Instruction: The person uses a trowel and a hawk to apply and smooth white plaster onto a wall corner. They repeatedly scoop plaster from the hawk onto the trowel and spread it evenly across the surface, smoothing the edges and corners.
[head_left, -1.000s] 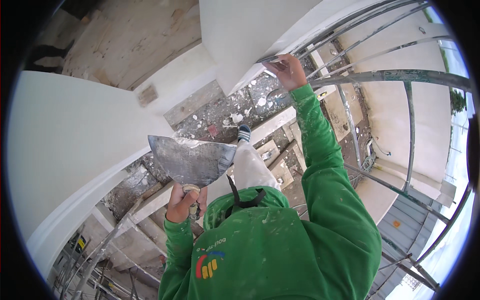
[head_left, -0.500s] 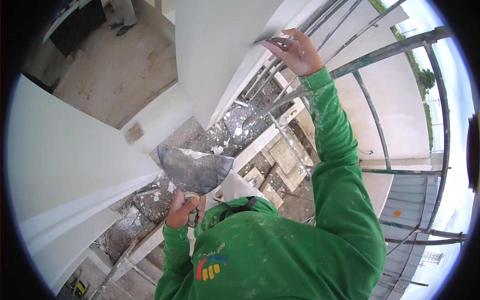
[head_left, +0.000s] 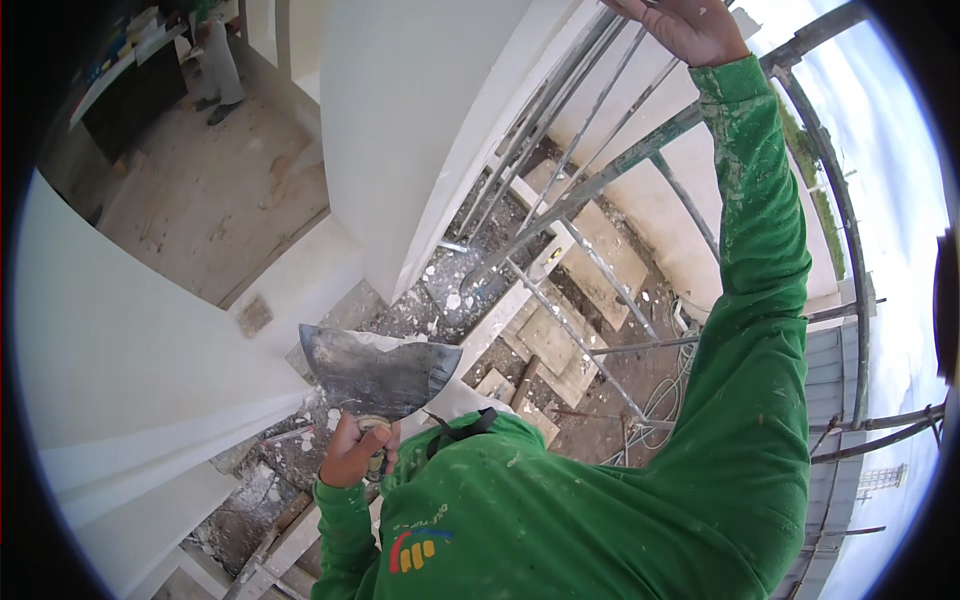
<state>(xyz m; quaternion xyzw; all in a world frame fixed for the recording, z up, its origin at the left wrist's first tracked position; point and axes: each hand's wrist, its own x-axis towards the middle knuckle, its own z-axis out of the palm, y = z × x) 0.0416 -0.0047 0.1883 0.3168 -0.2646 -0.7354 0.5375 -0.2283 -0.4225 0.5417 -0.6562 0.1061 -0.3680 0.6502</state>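
My left hand (head_left: 347,452) is closed round the handle of a broad putty knife (head_left: 378,376) in front of my waist. Its wide dark-grey blade is turned up, with white filler along the far edge. High on the right, my right hand (head_left: 695,30) reaches up beside the white wall (head_left: 415,130), its fingers curled and partly cut off by the upper edge. The smaller putty knife that showed in it a moment ago is out of the picture. Both green sleeves are specked with white.
Metal scaffold tubes (head_left: 640,150) cross on the right. Below lie white-spattered ground, boards (head_left: 555,345) and a coiled hose (head_left: 665,400). Past a low sill on the left, another person (head_left: 218,65) stands in a room by a dark table (head_left: 135,100).
My right hand has moved up and to the right along the wall, taking the smaller putty knife out of view. The left hand keeps its grip on the broad knife. My view has shifted slightly.
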